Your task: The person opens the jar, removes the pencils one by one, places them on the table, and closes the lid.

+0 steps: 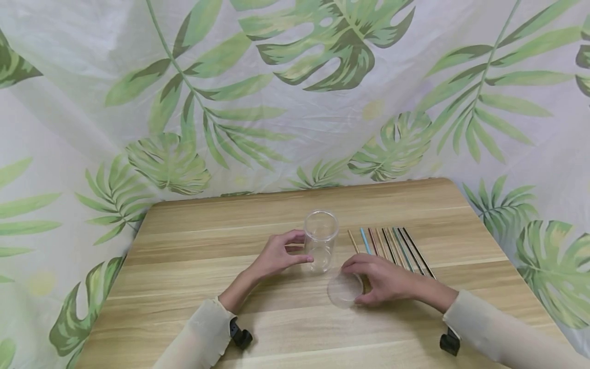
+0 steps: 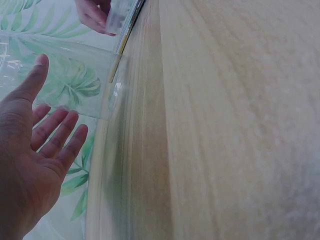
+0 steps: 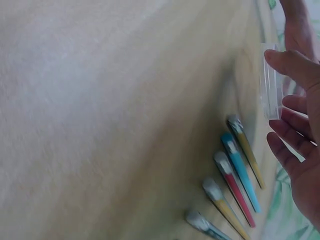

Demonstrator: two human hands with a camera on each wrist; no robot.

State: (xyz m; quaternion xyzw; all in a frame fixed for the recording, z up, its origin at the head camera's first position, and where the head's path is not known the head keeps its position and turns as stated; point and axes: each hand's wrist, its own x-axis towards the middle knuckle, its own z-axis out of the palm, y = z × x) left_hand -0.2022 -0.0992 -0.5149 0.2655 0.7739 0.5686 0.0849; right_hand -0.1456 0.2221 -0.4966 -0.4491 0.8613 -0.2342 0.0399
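Observation:
A clear plastic jar stands upright on the table, its top uncovered. My left hand is at the jar's left side, thumb in front and fingers toward the back. In the left wrist view the fingers of that hand look loosely extended beside the jar; whether they touch it I cannot tell. My right hand pinches a round clear lid by its edge, thumb on the near side and fingers on the far side. The right wrist view shows the lid edge-on between thumb and fingers.
Several slim paintbrushes lie side by side right of the jar, partly behind my right hand and forearm. Their silver ends show in the right wrist view, among them a blue brush. A leaf-print cloth hangs behind the wooden table.

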